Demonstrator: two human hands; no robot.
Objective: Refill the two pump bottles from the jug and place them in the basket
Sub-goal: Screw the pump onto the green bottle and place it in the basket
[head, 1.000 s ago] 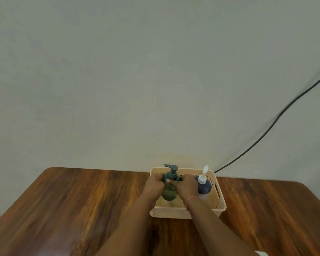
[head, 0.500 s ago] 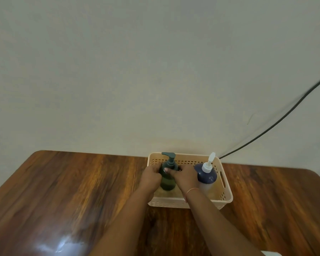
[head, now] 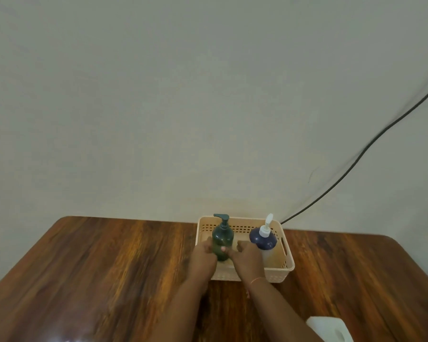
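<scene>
A dark green pump bottle [head: 223, 236] stands upright in the left half of the beige basket [head: 287, 255] at the table's far edge. My left hand [head: 203, 257] and my right hand [head: 248, 257] flank its lower body, fingers curled against it, the right thumb lying across its front. A blue pump bottle with a white pump [head: 263, 239] stands in the basket's right half, untouched. The white jug [head: 330, 328] shows only partly at the bottom right, near my right forearm.
The wooden table [head: 109, 267] runs up to a plain wall. A black cable [head: 356, 159] slants down the wall to a spot behind the basket's right corner.
My hands have slid from the green bottle's shoulder down to its lower body, uncovering its top half. The camera tilted down, bringing the jug into view.
</scene>
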